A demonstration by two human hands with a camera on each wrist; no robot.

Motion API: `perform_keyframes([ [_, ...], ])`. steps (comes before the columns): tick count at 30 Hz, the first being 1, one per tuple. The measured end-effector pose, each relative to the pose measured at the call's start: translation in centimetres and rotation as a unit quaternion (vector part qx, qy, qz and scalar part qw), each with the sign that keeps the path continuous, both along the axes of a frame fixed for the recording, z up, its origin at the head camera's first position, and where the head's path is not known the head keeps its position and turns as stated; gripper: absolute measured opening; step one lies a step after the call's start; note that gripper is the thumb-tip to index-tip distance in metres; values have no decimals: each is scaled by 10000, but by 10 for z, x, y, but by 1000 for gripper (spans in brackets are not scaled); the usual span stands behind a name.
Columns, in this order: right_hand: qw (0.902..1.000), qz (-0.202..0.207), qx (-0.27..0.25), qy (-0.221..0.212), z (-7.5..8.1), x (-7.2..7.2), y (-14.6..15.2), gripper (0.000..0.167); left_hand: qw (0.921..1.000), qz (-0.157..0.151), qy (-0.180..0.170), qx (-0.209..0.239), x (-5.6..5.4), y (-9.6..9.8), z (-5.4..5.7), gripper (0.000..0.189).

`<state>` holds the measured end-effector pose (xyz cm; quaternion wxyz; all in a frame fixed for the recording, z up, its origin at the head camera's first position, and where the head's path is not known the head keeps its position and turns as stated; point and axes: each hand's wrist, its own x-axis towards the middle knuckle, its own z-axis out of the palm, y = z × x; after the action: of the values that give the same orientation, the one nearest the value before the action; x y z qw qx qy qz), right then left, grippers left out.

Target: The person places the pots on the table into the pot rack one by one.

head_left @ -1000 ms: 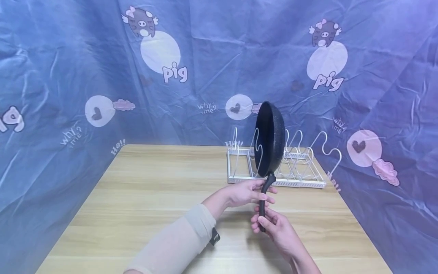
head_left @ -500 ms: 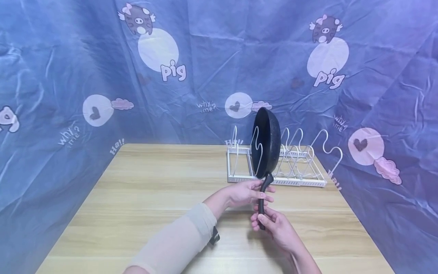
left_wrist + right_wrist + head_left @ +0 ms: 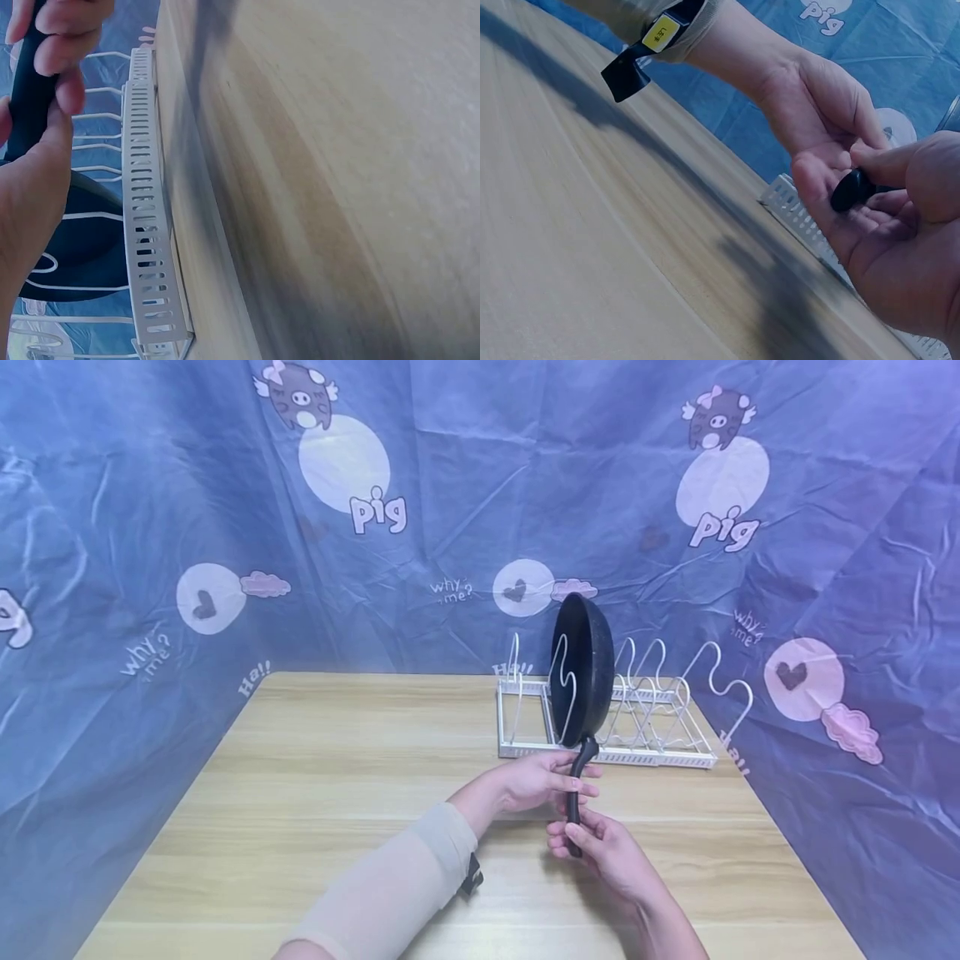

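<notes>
A black frying pan (image 3: 583,668) stands on edge among the white wire dividers of a dish rack (image 3: 652,758). One wire loop crosses in front of the pan's inside. I cannot tell if the pan's rim rests on the rack. Its black handle (image 3: 573,789) points down towards me. My left hand (image 3: 546,779) grips the handle near the pan, and my right hand (image 3: 592,847) holds the handle's end. In the left wrist view, fingers curl round the handle (image 3: 26,90) above the pan (image 3: 86,240). The right wrist view shows the handle tip (image 3: 850,190) in my right hand (image 3: 907,255).
The rack sits at the back right of a light wooden table (image 3: 337,777). Blue printed cloth (image 3: 150,527) walls the table at the left, back and right. A beige sleeve (image 3: 390,893) with a black tag covers my left forearm.
The pan has sunk a little and shifted slightly left between the rack's wires. Both hands kept their hold on the handle.
</notes>
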<state>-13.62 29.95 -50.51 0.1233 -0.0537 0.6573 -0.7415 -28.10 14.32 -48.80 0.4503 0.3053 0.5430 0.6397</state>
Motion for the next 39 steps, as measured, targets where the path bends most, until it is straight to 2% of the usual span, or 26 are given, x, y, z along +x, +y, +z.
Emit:
perform_keyframes([
  [2, 9988, -227, 405, -136, 1, -2, -2, 64, 9998, 195, -62, -39, 1, 1, -1, 67],
  [4, 9924, -634, 1035, -197, 2, -4, -5, 57, 9990, 421, -111, -108, 2, 2, -3, 66],
  [6, 9756, -1086, 1905, -122, 2, -6, -9, 50, 9976, 653, -137, -197, 3, 4, -6, 66],
  [8, 9527, -1446, 2671, -22, 1, -7, -12, 43, 9954, 904, -84, -321, 5, 6, -8, 65],
  [11, 9218, -1657, 3503, 128, -1, -9, -15, 37, 9891, 1317, 109, -644, 8, 9, -12, 64],
  [15, 9040, -1573, 3972, 153, -5, -11, -18, 31, 9789, 1813, 121, -938, 14, 12, -15, 63],
  [19, 8866, -1425, 4396, 200, -6, -15, -19, 30, 9724, 2117, 10, -985, 17, 17, -16, 64],
  [21, 8784, -1390, 4568, 219, -6, -17, -20, 28, 9690, 2215, 125, -1087, 18, 19, -15, 64],
  [25, 8719, -1386, 4683, 344, -5, -21, -19, 22, 9594, 2411, 540, -1362, 20, 22, -13, 62],
  [28, 8721, -1342, 4685, 450, -8, -24, -17, 15, 9447, 2541, 1087, -1767, 24, 22, -11, 54],
  [31, 8648, -1251, 4815, 679, -15, -27, -13, 8, 9275, 2563, 1581, -2214, 28, 17, -9, 53],
  [33, 8515, -1175, 5039, 854, -19, -28, -10, 3, 9214, 2488, 1772, -2403, 32, 13, -8, 56],
  [36, 8265, -1063, 5454, 897, -9, -25, -8, 5, 9019, 2244, 2463, -2750, 34, 3, -4, 56],
  [38, 8014, -1001, 5820, 952, -1, -23, -6, 18, 8790, 2075, 3070, -3001, 35, -5, 0, 53],
  [39, 7923, -946, 5961, 893, 7, -22, -6, 25, 8638, 1993, 3409, -3131, 35, -8, 3, 52],
])
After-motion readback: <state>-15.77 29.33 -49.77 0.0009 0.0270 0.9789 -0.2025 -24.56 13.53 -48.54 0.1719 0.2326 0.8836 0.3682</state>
